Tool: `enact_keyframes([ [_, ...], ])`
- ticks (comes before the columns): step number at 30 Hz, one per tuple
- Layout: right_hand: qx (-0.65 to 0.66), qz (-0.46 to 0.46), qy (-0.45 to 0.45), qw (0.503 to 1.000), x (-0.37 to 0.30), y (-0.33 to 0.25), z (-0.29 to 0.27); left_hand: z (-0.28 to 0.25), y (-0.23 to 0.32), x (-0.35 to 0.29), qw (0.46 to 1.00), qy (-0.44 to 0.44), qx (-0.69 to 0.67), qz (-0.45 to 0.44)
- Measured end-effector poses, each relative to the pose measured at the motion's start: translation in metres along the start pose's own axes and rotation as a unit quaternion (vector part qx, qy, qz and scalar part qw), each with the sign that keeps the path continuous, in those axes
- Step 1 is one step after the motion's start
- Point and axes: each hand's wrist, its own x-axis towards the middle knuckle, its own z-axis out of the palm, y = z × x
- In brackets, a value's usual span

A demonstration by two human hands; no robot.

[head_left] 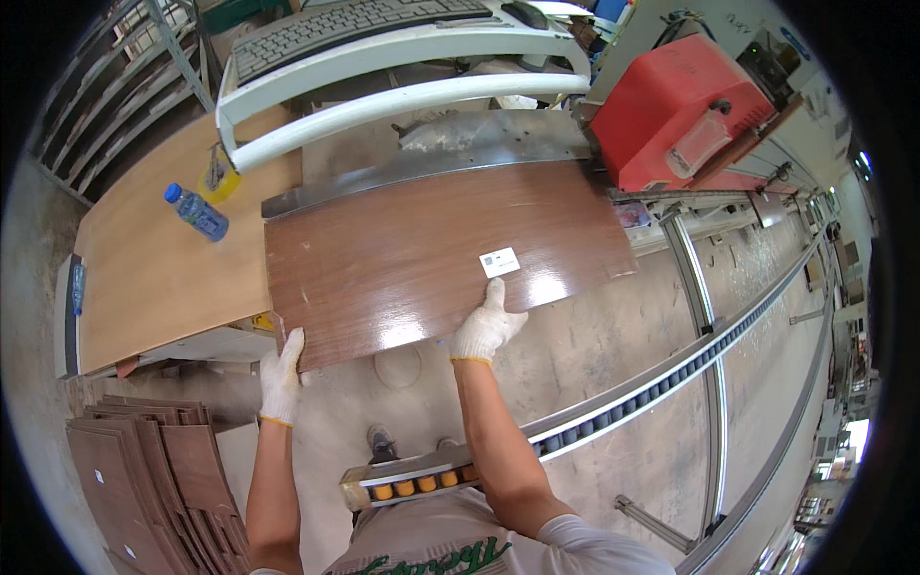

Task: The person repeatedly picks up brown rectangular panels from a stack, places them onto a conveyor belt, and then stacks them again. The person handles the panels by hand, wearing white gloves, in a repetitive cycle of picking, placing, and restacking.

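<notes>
One view on my feed: head-worn left fisheye, looking steeply down and forward past the wearer's shirt (460, 554). Close range: I get left hand (281, 379) and right hand (487, 328) below centre, brown board (412, 254) mid-frame. Wide coverage, keyboard (359, 36) up top, roller rail (623, 402) running off right, round black rim.

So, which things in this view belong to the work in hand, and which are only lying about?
Seemingly in the job:
brown wood-grain panel, held at its near edge by gloved left hand and right hand
white label on it
metal ledge along its far edge

Probably just lying about:
blue-capped plastic bottle
yellow tape roll
</notes>
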Motion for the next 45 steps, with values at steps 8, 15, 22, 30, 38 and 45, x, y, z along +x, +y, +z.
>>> enact_keyframes([
  [8,0.101,-0.086,-0.079,0.988,0.141,-0.05,-0.024,0.145,-0.027,-0.032,0.996,-0.012,-0.068,0.052],
  [15,0.112,-0.104,-0.074,0.985,0.225,-0.085,-0.038,0.239,-0.015,-0.062,0.997,-0.04,-0.06,0.041],
  [22,0.034,-0.155,-0.031,0.987,0.215,-0.113,-0.039,0.319,-0.034,-0.067,0.995,-0.042,0.037,0.087],
  [30,0.05,-0.072,-0.01,0.996,0.111,-0.062,-0.018,0.347,0.011,-0.066,0.751,-0.218,0.517,0.348],
  [38,-0.013,-0.163,0.009,0.986,0.207,-0.104,-0.037,0.192,0.003,-0.105,0.835,-0.238,0.424,0.258],
  [45,-0.044,-0.07,-0.197,0.977,0.337,-0.161,-0.082,-0.047,-0.058,-0.178,0.912,0.104,0.392,0.061],
])
